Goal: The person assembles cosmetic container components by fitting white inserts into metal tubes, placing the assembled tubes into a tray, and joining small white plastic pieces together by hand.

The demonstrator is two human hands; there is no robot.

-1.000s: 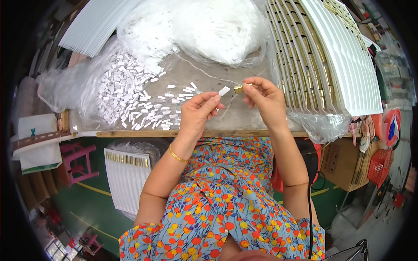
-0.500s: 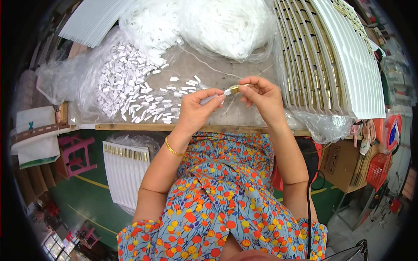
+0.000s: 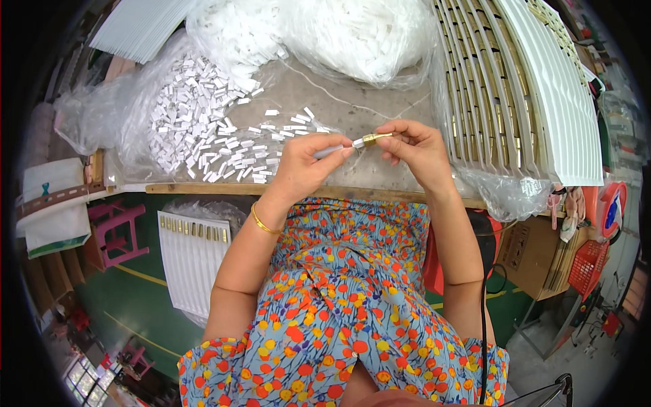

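Observation:
My left hand [image 3: 303,166] is closed in a pinch around a pale, translucent stick [image 3: 328,151]. A small white piece [image 3: 358,143] shows at the stick's right end, next to a shiny gold metal piece [image 3: 370,140]. My right hand [image 3: 422,150] pinches the gold piece's right end between thumb and forefinger, the other fingers curled loosely. The parts line up between my hands, above the table [image 3: 336,102]. Whether the white piece sits inside the gold one cannot be made out. Left of my hands, many small white tabs [image 3: 234,152] lie loose.
Clear plastic bags of white parts [image 3: 352,41] stand at the back. Gold pieces fill ribbed white trays [image 3: 488,88] at the right. A stack of white sheets [image 3: 139,30] lies at far left. Below the table's wooden edge [image 3: 298,192] is another ribbed tray [image 3: 193,264].
My right fingertips have shifted slightly right along the gold piece, so more of it shows. The left hand keeps its pinch, and the whole view has moved a little.

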